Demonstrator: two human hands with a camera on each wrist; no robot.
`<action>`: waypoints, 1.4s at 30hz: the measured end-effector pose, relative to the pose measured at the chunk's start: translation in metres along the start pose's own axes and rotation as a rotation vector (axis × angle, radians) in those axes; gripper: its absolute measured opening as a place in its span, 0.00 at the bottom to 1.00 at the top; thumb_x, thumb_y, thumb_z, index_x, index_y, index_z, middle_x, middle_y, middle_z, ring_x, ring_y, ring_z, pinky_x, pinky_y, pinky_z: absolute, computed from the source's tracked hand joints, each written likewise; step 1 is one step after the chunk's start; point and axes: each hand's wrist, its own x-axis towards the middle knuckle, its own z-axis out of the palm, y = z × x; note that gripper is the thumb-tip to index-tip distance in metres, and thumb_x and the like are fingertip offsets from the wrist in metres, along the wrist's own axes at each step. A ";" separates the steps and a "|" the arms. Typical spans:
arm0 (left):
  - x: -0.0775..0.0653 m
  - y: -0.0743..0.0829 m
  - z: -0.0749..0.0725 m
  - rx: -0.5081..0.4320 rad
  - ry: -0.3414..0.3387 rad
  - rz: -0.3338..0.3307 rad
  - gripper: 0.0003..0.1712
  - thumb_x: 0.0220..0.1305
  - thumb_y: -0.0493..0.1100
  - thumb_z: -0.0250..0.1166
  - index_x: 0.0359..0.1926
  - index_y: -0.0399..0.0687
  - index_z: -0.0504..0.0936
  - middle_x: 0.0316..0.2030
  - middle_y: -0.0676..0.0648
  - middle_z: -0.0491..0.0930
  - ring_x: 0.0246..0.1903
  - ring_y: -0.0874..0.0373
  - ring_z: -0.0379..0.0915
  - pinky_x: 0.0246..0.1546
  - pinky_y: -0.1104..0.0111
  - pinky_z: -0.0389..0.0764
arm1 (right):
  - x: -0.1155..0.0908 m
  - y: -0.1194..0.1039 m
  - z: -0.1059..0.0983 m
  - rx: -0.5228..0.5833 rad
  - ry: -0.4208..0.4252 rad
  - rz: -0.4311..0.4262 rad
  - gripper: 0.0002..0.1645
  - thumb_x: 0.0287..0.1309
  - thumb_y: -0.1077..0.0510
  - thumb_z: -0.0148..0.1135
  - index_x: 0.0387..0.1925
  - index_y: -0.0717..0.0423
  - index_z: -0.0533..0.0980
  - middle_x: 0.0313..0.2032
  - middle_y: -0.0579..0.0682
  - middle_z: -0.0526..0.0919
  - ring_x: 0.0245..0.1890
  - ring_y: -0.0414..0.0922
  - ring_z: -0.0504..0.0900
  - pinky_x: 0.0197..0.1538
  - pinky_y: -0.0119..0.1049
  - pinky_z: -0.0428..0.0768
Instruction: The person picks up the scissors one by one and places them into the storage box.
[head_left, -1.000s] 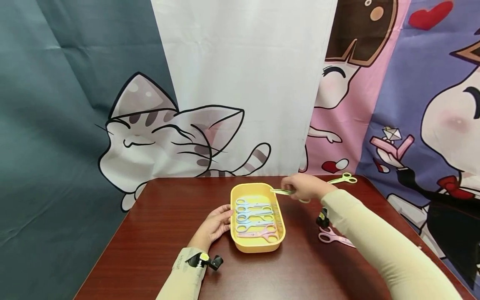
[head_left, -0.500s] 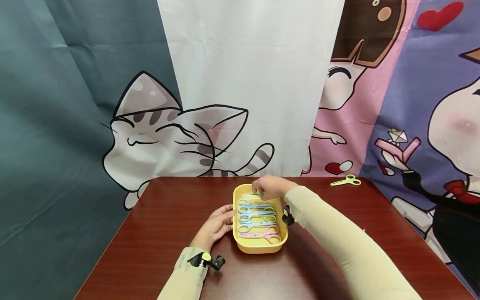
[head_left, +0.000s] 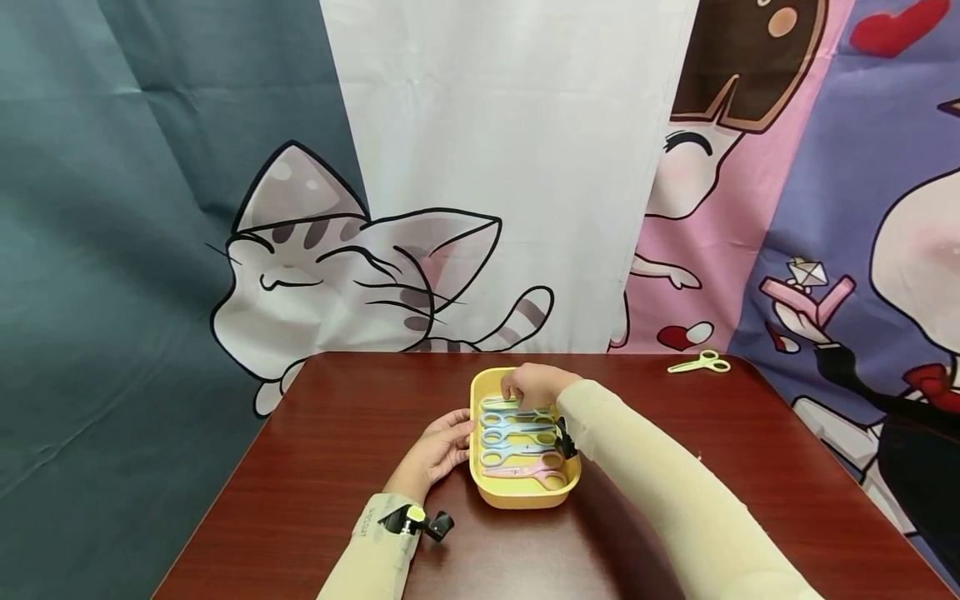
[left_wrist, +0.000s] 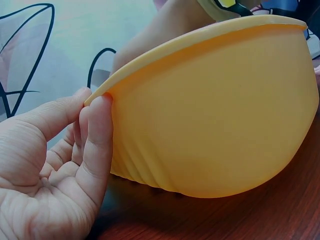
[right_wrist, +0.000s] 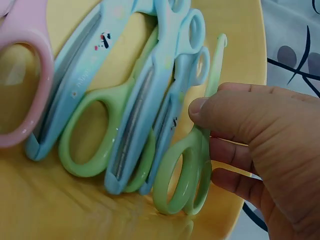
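A yellow plastic tray (head_left: 525, 501) stands on the table in the head view. My left hand (head_left: 438, 447) holds its left side; in the left wrist view, thumb and fingers pinch the rim (left_wrist: 200, 37). Inside the tray's far end, my right hand (head_left: 537, 387) pinches green scissors (right_wrist: 201, 140) near their pivot, blades pointing away from the handles. Beside these lie several blue scissors (right_wrist: 82, 75), other green scissors (right_wrist: 92, 167) partly under them, and pink scissors (head_left: 525, 472) nearest the tray's front.
Another pair of green scissors (head_left: 701, 363) lies at the table's far right corner. The dark red-brown table (head_left: 360, 417) ends at a hanging cloth (head_left: 480, 125) printed with cartoon figures. My right sleeve (head_left: 660, 475) crosses the right side of the table.
My right hand has moved left, from beyond the tray's right rim down into its far end, carrying the green scissors. Pink scissors on the right of the table are now out of sight.
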 end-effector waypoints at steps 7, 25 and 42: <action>-0.001 0.001 0.000 -0.013 -0.008 -0.002 0.10 0.75 0.31 0.55 0.53 0.41 0.70 0.33 0.50 0.81 0.25 0.66 0.77 0.26 0.74 0.82 | 0.001 -0.003 0.006 -0.004 0.001 0.003 0.12 0.58 0.60 0.71 0.43 0.46 0.80 0.29 0.41 0.76 0.32 0.39 0.73 0.39 0.33 0.75; 0.000 0.000 0.000 -0.004 -0.005 -0.003 0.10 0.74 0.31 0.55 0.54 0.41 0.69 0.33 0.50 0.82 0.26 0.66 0.78 0.27 0.73 0.83 | -0.004 -0.008 0.010 0.030 0.020 -0.009 0.11 0.56 0.62 0.72 0.40 0.50 0.79 0.30 0.45 0.79 0.32 0.40 0.72 0.39 0.34 0.75; -0.003 0.001 0.001 -0.002 0.008 -0.008 0.13 0.75 0.31 0.55 0.57 0.39 0.68 0.35 0.49 0.82 0.26 0.65 0.78 0.27 0.73 0.83 | -0.017 0.006 -0.015 0.031 0.060 -0.013 0.14 0.62 0.57 0.69 0.49 0.51 0.80 0.38 0.44 0.79 0.38 0.42 0.76 0.45 0.39 0.79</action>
